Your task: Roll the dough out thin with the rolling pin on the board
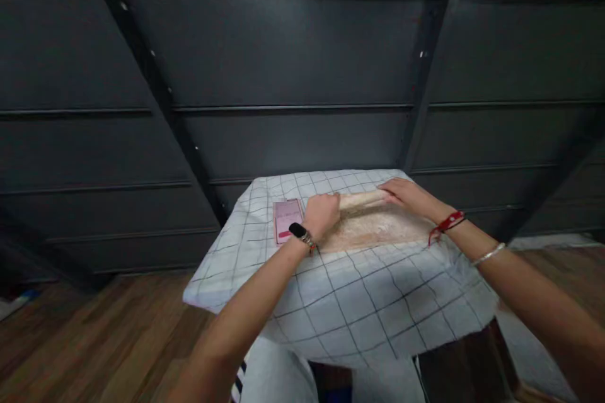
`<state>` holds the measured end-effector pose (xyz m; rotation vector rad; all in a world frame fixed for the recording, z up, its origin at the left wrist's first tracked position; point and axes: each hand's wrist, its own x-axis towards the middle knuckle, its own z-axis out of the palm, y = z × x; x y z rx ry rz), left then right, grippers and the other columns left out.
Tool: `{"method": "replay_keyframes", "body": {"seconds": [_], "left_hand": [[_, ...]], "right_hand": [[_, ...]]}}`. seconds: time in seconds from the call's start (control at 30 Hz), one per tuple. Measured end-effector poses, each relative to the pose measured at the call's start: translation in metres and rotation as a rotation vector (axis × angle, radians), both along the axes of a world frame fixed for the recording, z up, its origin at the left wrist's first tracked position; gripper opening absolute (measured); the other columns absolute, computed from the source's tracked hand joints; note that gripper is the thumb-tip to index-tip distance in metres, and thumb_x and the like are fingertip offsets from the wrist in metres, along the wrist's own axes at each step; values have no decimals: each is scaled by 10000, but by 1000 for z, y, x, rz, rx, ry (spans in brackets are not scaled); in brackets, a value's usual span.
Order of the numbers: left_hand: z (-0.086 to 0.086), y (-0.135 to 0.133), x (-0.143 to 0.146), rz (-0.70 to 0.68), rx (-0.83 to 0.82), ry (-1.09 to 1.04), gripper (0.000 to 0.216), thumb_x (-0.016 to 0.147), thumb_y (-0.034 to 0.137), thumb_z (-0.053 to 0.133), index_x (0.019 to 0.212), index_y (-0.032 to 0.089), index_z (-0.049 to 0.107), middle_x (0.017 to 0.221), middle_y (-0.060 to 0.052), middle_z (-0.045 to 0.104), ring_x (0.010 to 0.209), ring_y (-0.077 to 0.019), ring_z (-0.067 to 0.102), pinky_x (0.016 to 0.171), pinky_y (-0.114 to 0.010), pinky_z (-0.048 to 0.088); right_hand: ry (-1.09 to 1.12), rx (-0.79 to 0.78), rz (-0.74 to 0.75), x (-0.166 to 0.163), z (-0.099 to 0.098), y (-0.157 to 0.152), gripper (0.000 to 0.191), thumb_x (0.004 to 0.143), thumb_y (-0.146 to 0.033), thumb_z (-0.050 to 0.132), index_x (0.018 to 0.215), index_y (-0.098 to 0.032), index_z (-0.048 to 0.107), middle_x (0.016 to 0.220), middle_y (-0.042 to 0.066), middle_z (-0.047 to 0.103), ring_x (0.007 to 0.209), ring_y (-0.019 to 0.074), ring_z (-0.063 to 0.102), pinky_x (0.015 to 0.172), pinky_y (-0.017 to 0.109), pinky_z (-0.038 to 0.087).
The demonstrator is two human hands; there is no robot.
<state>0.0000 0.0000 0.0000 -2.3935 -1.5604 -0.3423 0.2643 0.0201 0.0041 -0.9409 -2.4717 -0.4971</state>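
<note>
Counted on the counter (340, 308)

Two hands, left hand (322, 215) and right hand (404, 193); one rolling pin (363, 199), one dough sheet (373, 230), one pink card (287, 219), one checked cloth (265, 252).

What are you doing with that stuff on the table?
A person sits at a small table covered with a checked cloth. Both hands are on a beige rolled-up piece at the far end of a flat beige sheet. The left hand grips the roll's left end, and the right hand presses on its right end. A pink card lies on the cloth just left of the left hand.
</note>
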Motion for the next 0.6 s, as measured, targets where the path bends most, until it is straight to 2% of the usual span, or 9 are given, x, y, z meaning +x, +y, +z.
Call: {"method": "replay_keyframes", "body": {"seconds": [0.07,0.17,0.23,0.33,0.4,0.47,0.6], "left_hand": [[-8,1,3,6,-121,-50,305,784,177,471,1011,133,669,886,-140,698,830,-265,672,679,-322,502],[-17,1,6,-21,-253,-118,271,776,226,511,976,156,680,898,-116,699,807,-238,672,644,-280,494],[-19,-2,7,-49,-288,-153,266,783,243,523,985,166,677,909,-102,699,805,-224,670,638,-266,488],[-14,-10,9,-39,-224,-136,264,807,231,523,1024,164,658,916,-106,694,830,-232,666,657,-278,489],[-10,-16,10,-17,-146,-77,259,841,198,491,1049,150,637,898,-123,688,833,-248,664,676,-308,491],[-9,-19,11,-1,-63,-22,267,872,155,444,1079,133,611,875,-135,678,832,-256,660,696,-333,487],[-14,-16,9,-32,78,29,254,898,109,403,1077,121,582,886,-139,659,869,-259,639,779,-372,459]], "right_hand": [[57,55,-20,2,-1,-4,238,937,-299,482,980,-138,651,948,116,683,891,224,624,830,375,505],[79,151,-31,4,0,-10,236,943,-294,469,943,-148,654,966,120,679,928,225,614,870,384,481],[35,210,-34,4,1,-14,235,937,-285,479,1026,-143,644,1075,136,659,1030,243,582,920,407,447],[-122,211,-99,2,4,-18,294,909,-272,527,1166,-145,591,1160,144,626,1105,271,538,955,439,400],[-223,121,-182,0,5,-17,236,886,-256,556,1084,-143,616,1045,135,658,1002,262,579,908,409,411],[-261,-58,-244,0,5,-14,155,865,-254,574,962,-149,632,911,107,673,852,225,610,793,334,434],[-227,-528,-160,3,8,-5,226,826,-384,596,846,-162,636,824,63,669,721,175,596,609,245,396]]}}
